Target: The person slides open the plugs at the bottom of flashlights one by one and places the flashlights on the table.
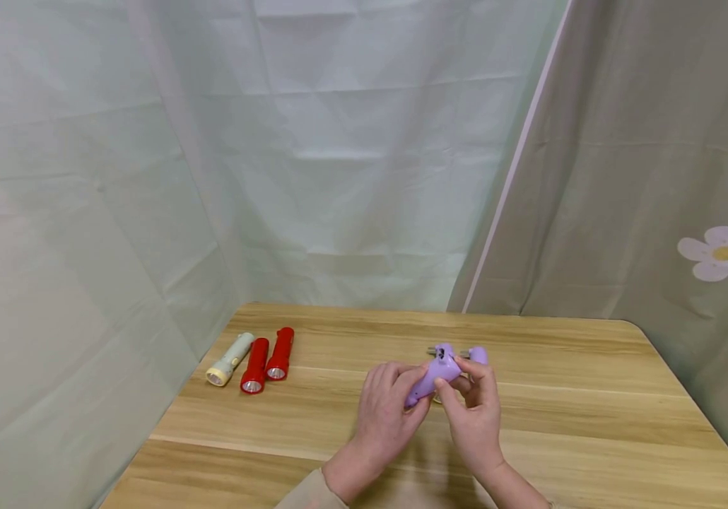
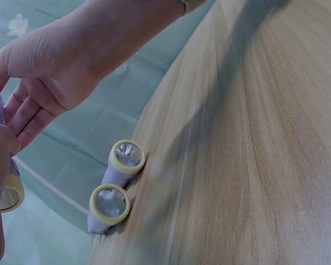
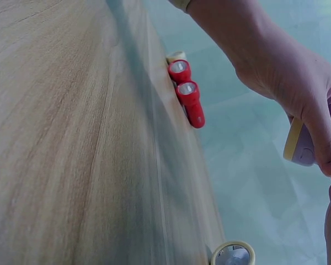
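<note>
A purple flashlight [image 1: 426,385] with a cream lens rim is held between both hands above the table. My left hand [image 1: 386,406] grips its body from the left. From the right, my right hand [image 1: 475,418] pinches it between thumb and fingers. The held flashlight's lens [image 2: 10,199] shows at the left edge of the left wrist view. Just behind the hands, a purple flashlight [image 1: 478,355] with metal prongs lies on the table. The left wrist view shows two such flashlights side by side, the nearer flashlight [image 2: 109,204] with prongs out.
At the table's far left lie a pale green flashlight [image 1: 232,358] and two red ones, a nearer red flashlight [image 1: 255,366] and a farther red flashlight [image 1: 281,352]. The wooden table [image 1: 593,396] meets hanging cloth [image 1: 351,177] at its back and sides.
</note>
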`<state>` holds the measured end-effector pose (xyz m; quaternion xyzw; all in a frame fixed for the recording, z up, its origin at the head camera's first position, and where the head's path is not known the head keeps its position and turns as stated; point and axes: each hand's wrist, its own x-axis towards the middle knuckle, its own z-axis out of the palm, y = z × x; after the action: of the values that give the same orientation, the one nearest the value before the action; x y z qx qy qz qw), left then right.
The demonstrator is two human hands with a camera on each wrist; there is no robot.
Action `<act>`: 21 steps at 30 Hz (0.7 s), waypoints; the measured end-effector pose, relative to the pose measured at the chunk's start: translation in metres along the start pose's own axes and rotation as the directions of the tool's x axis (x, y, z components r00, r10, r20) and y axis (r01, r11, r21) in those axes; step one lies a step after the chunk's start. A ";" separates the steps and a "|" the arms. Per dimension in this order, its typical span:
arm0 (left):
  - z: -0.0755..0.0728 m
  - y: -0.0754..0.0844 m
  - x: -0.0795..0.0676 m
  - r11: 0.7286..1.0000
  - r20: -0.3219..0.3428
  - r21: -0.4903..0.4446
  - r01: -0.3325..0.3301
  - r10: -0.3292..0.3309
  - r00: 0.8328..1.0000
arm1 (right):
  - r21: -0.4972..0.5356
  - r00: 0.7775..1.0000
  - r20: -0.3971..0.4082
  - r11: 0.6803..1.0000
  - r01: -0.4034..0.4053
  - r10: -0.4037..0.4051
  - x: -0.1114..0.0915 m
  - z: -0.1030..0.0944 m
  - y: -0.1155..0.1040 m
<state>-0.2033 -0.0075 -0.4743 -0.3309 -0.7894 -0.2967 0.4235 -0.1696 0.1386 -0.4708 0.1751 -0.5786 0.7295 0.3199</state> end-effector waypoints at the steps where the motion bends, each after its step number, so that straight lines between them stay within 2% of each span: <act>1: 0.000 0.000 0.000 1.000 -0.001 -0.001 0.001 -0.001 1.000 | 0.000 1.000 0.001 1.000 0.000 0.000 0.000 0.000 0.000; 21: -0.001 0.000 -0.001 1.000 0.009 -0.003 0.006 -0.006 1.000 | -0.025 1.000 -0.001 1.000 -0.010 0.010 0.000 0.000 0.000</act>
<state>-0.2020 -0.0087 -0.4748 -0.3305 -0.7919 -0.2976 0.4184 -0.1694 0.1391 -0.4708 0.1678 -0.5885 0.7240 0.3185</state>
